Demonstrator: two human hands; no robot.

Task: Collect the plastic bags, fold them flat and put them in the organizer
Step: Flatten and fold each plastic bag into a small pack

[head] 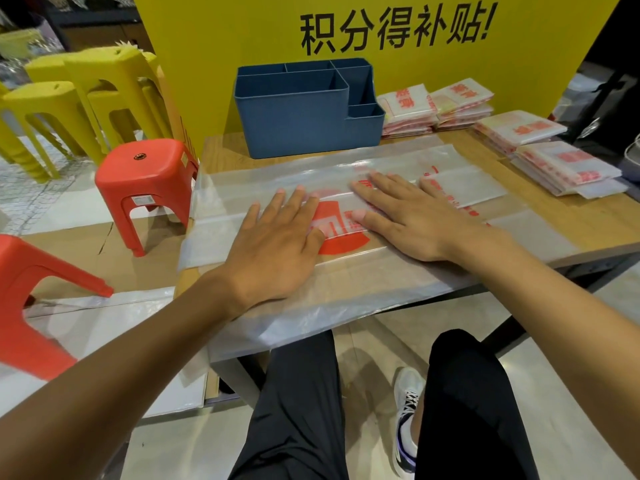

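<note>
A large clear plastic bag (263, 174) with red print lies spread across the small wooden table (588, 216), its near edge hanging over the front. My left hand (277, 244) presses flat on its middle, fingers straight. My right hand (408, 216) lies flat beside it on the red print. A blue organizer (304, 119) with several compartments stands at the back of the table, with nothing showing above its rims. Stacks of folded bags (408, 109) lie to its right, with more folded bags (568, 168) at the table's right end.
A red stool (145, 181) stands just left of the table, another red stool (31, 299) nearer me. Yellow stools (86, 98) are stacked behind. A yellow sign board (381, 29) rises behind the organizer. More plastic sheet (104, 327) lies on the floor at left.
</note>
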